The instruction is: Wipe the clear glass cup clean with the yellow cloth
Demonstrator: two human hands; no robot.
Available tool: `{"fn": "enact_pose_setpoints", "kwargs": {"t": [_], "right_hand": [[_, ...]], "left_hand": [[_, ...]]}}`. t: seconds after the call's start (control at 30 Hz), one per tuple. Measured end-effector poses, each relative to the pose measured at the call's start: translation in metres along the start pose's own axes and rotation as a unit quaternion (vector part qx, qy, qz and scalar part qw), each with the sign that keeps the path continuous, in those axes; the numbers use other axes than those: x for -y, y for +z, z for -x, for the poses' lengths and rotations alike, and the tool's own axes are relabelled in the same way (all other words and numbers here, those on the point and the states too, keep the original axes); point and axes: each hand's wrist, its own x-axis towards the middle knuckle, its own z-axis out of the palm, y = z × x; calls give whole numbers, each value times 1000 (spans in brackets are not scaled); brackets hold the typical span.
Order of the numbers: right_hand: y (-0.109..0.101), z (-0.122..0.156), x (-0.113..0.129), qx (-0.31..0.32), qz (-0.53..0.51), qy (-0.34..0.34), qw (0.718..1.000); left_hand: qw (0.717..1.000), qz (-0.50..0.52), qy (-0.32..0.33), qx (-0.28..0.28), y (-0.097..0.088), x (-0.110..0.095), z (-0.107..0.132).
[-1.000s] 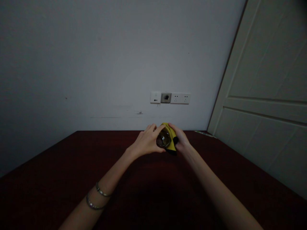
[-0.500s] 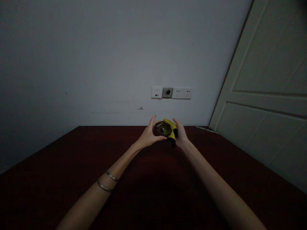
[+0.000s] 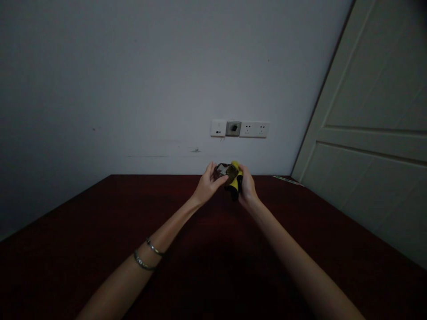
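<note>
My left hand (image 3: 207, 186) grips a small, dark, see-through glass dish (image 3: 231, 171), with the thumb over its near rim and the fingers behind its left side. Light glints off the dish. A soft yellow-and-black cloth (image 3: 235, 184) presses against the dish's right side. My right hand (image 3: 247, 184) is closed around that cloth, its thumb and fingers partly hidden by the folds. Both things are held up over the far part of the table, and the underside of the dish is out of sight.
The dark red table (image 3: 160, 213) reaches back to a pale wall (image 3: 150, 80). Sockets and a switch plate (image 3: 254, 129) sit on the wall behind my hands. A flat patterned strip (image 3: 287, 180) lies at the far right edge, near a panelled door (image 3: 373, 133).
The dish has tilted and turned in my left hand, whose thumb now lies over the rim. My right hand has moved slightly left and the cloth has shifted with it.
</note>
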Motion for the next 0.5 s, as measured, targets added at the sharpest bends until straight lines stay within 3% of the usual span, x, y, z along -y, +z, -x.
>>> {"fn": "enact_pose_setpoints", "kwargs": {"t": [0.1, 0.27, 0.4, 0.5], "right_hand": [[-7, -3, 10, -15, 0, 57, 998], [-10, -5, 18, 2, -2, 108, 994], [-7, -2, 18, 19, -2, 151, 988], [-5, 2, 18, 26, -3, 174, 984]], "left_hand": [[999, 3, -24, 37, 1, -4, 1], [1000, 10, -13, 7, 0, 2, -4], [997, -11, 4, 78, -3, 2, -2], [996, -44, -15, 73, -3, -1, -1]]}}
